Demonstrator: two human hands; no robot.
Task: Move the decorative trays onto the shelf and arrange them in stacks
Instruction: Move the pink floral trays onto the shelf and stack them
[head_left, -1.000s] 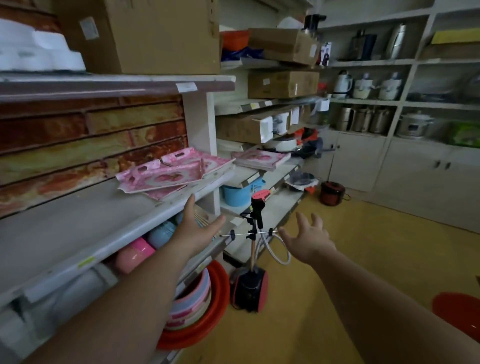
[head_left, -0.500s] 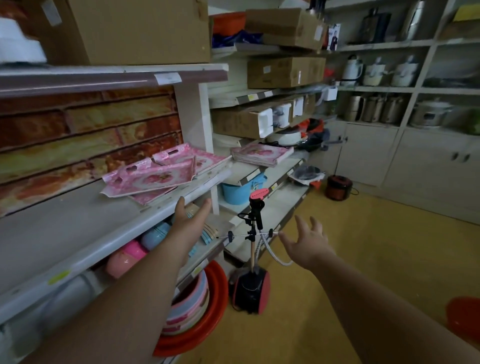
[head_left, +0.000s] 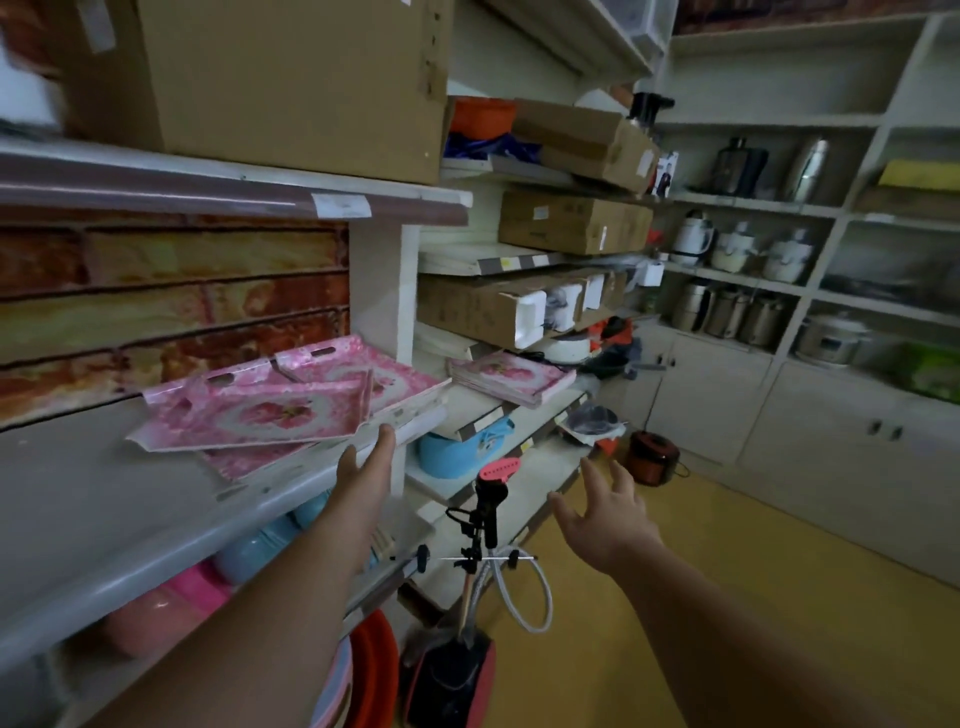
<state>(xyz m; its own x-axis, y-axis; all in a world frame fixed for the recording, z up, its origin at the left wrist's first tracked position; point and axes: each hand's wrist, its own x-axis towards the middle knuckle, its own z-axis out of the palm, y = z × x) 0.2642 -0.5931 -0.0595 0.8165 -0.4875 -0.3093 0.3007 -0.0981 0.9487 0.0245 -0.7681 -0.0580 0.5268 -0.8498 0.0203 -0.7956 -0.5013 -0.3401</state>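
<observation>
pink trays (head_left: 270, 410) heaped on shelf (head_left: 104, 499) | left hand (head_left: 363, 467) grip spread | right hand (head_left: 608, 519) grip spread, empty

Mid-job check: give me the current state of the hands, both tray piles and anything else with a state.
Left hand: open, fingertips at the shelf edge below the pink trays.
Right hand: open, in the air, holding nothing.
Pink trays: loose, askew pile on the grey shelf.
Second tray stack: neater, on the next shelf section.
Long cardboard box: end open, white foam showing.
</observation>
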